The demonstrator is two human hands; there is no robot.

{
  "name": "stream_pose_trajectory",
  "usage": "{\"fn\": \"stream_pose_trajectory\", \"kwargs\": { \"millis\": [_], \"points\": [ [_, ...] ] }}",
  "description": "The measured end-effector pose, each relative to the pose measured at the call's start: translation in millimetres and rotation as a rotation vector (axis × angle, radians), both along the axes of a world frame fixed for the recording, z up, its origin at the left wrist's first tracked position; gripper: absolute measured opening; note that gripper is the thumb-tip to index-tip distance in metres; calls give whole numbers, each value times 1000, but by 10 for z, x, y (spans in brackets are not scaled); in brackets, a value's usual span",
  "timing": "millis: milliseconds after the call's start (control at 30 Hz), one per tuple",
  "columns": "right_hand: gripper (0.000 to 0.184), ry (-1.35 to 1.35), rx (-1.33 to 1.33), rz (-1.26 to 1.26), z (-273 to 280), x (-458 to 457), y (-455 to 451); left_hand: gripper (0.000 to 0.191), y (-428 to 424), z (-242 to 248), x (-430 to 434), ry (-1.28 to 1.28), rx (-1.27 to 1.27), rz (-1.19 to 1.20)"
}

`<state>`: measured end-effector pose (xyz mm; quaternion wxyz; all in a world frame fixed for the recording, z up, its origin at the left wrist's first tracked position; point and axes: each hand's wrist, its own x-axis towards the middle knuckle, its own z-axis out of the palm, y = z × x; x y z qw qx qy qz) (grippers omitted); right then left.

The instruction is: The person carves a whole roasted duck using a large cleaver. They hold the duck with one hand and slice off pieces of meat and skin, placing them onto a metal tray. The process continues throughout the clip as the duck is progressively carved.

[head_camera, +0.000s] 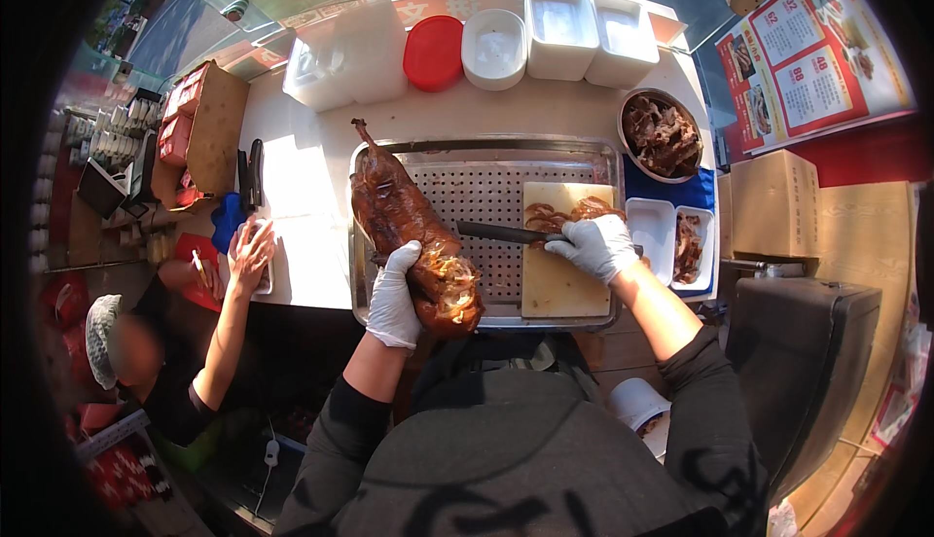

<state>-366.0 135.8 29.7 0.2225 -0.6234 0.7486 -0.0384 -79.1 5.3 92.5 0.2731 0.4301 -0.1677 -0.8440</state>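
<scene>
My left hand [395, 296], in a white glove, grips a roast duck [408, 209] near its cut end. The brown bird lies tilted over the left part of a perforated metal tray [489, 144], its neck pointing up and away. In my gloved right hand [600, 246] is a dark-bladed knife [503, 233], its blade reaching left over the tray. Beneath the knife a pale cutting board [565, 285] rests on the tray's right side, with sliced meat [546, 217] at its far end. The blade does not touch the duck.
Right of the tray stand a metal bowl of meat pieces [660, 136] and two white trays [651, 234]. White containers [560, 26] and a red lid [433, 53] line the back. Another person's hand [250, 254] is at the left table edge, near black-handled tools [251, 172].
</scene>
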Motion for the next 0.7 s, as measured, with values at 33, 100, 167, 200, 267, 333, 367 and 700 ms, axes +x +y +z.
{"fn": "stream_pose_trajectory", "kwargs": {
  "millis": [33,100,167,200,267,333,367,700],
  "points": [
    [45,6,6,-13,-9,5,-3,50,5,-11,4,11,20,-7],
    [46,19,15,-41,-36,28,-12,51,11,-51,21,35,60,-20],
    [47,30,-7,-86,-79,40,1,51,35,-35,17,24,53,-20],
    [47,35,-19,-105,-83,51,-4,51,48,-22,20,19,48,-17],
    [48,9,-82,-137,-36,48,45,51,96,63,20,53,63,-36],
    [49,-48,-149,-189,159,73,64,57,145,193,15,25,25,-83],
    [48,-54,-153,-223,237,93,68,56,150,238,38,83,53,-119],
    [32,-149,-783,111,1430,770,-224,54,444,529,10,350,222,-268]
  ]
}}
